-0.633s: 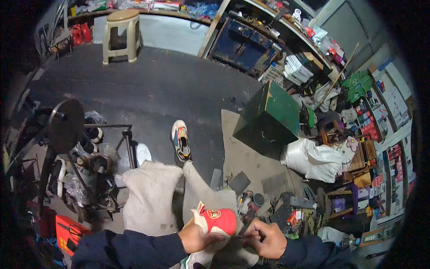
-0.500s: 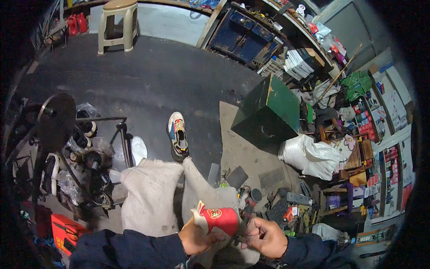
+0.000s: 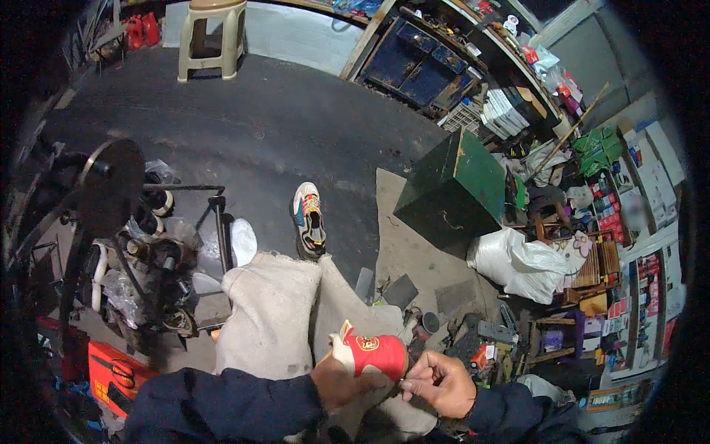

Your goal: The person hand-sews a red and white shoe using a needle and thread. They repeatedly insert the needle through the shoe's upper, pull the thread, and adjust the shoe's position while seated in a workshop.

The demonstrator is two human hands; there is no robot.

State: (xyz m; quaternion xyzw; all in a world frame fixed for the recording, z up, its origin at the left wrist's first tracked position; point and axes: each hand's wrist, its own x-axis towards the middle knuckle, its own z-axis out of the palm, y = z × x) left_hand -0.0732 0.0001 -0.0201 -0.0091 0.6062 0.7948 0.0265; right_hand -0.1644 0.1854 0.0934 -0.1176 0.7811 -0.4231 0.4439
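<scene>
Over my lap, my left hand [image 3: 346,386] is closed on a red cloth piece [image 3: 379,354] with a round gold emblem and a pale inner side. It is curved, and its exact kind does not show. Thumb and fingers of my right hand [image 3: 440,383] are pinched together at the right edge of the cloth. Whatever lies between those fingertips is too small to make out. Beneath both hands, a beige cloth [image 3: 270,314] covers my legs. Beyond it, a multicoloured sneaker [image 3: 309,218] rests on the dark floor.
To the left stand a black metal stand with a disc [image 3: 111,189] and bagged shoes. An orange-red box [image 3: 115,377] sits near my left arm. At right are a green metal box [image 3: 455,192], a white sack [image 3: 518,263] and scattered tools [image 3: 473,337]. A stool [image 3: 212,41] stands far off.
The view has shifted, so the surroundings sit slightly further right. My right hand has come closer against the edge of the red cloth piece. The left hand keeps its hold.
</scene>
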